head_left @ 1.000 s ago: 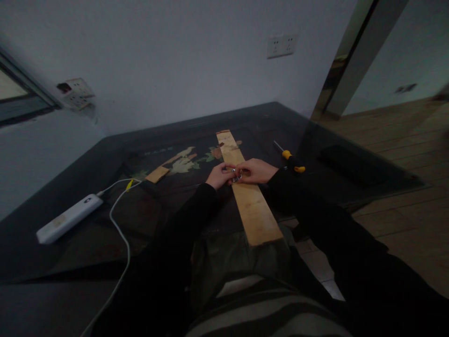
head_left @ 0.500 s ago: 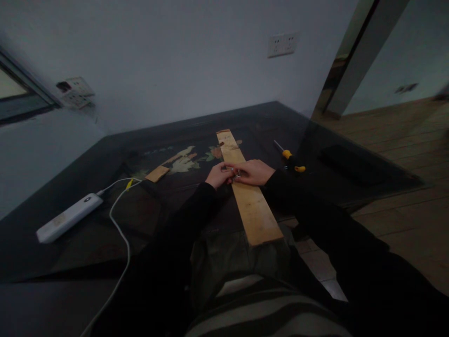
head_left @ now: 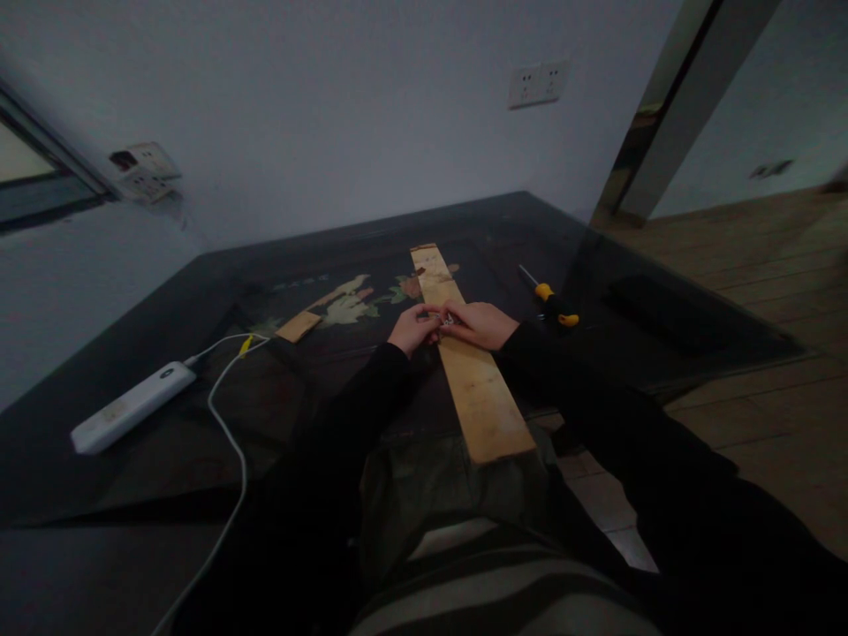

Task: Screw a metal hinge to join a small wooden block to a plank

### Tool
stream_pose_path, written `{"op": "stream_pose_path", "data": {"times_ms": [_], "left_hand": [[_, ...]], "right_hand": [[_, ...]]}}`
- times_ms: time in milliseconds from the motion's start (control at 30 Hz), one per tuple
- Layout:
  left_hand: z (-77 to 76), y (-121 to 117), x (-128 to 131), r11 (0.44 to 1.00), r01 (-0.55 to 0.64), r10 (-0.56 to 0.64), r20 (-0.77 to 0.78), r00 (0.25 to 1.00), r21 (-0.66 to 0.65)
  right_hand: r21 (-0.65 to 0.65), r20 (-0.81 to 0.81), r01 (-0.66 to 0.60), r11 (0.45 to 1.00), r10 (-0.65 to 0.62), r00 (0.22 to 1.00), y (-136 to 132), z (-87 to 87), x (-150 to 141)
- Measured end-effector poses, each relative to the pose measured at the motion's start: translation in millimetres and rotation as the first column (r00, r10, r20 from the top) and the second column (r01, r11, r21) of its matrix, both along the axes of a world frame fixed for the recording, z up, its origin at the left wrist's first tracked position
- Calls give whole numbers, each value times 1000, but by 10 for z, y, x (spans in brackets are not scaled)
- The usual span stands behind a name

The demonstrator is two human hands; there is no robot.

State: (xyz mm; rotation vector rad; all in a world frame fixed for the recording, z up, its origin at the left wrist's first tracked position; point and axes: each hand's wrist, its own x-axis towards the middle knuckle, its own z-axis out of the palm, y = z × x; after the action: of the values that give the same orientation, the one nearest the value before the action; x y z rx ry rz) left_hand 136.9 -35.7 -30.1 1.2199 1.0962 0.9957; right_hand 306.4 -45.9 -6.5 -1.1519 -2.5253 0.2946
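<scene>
A long, narrow wooden board (head_left: 487, 397) lies on the dark table, its near end jutting past the table's front edge. Over the middle of the board my left hand (head_left: 414, 329) and my right hand (head_left: 482, 325) meet, fingertips pinched together. Between them shows a small shiny metal piece (head_left: 448, 321), mostly covered by fingers and too small to name. Both hands are closed around it. To the right of my right hand lies a screwdriver (head_left: 556, 305) with a yellow and black handle, its shaft pointing away.
A white power bank (head_left: 132, 406) with a white cable (head_left: 229, 433) lies at the left. Near the cable is a small wooden piece (head_left: 298, 327). The dark table (head_left: 371, 389) has a floral pattern. Wall sockets (head_left: 538, 84) are on the wall behind.
My fingers have shifted slightly around the small metal piece, and less of it shows. The board and the screwdriver stay put.
</scene>
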Motion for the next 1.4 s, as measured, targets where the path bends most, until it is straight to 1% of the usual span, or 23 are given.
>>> {"op": "stream_pose_path", "data": {"times_ms": [133, 200, 333, 467, 667, 767, 967, 1167, 1400], "left_hand": [[-10, 14, -3, 1000, -13, 13, 37, 999, 0], [-8, 14, 0, 1000, -14, 14, 46, 999, -4], [-3, 5, 9, 1000, -16, 16, 41, 999, -9], [-6, 0, 13, 1000, -25, 26, 51, 998, -12], [-6, 1, 0, 1000, -23, 24, 66, 998, -20], [-16, 12, -6, 999, -27, 29, 73, 997, -24], [-33, 33, -7, 1000, -16, 17, 73, 997, -18], [-18, 26, -7, 997, -33, 38, 68, 997, -64], [16, 0, -6, 996, -1, 8, 77, 997, -87]], "right_hand": [[0, -115, -7, 1000, 7, 993, 28, -30, -5], [-11, -175, -45, 999, 42, 984, 47, -38, -5], [-76, -291, -127, 989, 100, 952, 77, -39, -4], [-123, -385, -116, 986, 60, 921, 102, -53, -1], [-109, -376, 11, 994, -51, 925, 119, -80, 1], [-89, -352, 30, 996, -60, 934, 109, -77, 0], [-34, -334, 15, 999, -25, 942, 98, -69, 4], [-47, -406, -70, 996, 46, 913, 100, -63, 6], [-80, -423, -77, 994, 36, 906, 123, -87, -2]]}}
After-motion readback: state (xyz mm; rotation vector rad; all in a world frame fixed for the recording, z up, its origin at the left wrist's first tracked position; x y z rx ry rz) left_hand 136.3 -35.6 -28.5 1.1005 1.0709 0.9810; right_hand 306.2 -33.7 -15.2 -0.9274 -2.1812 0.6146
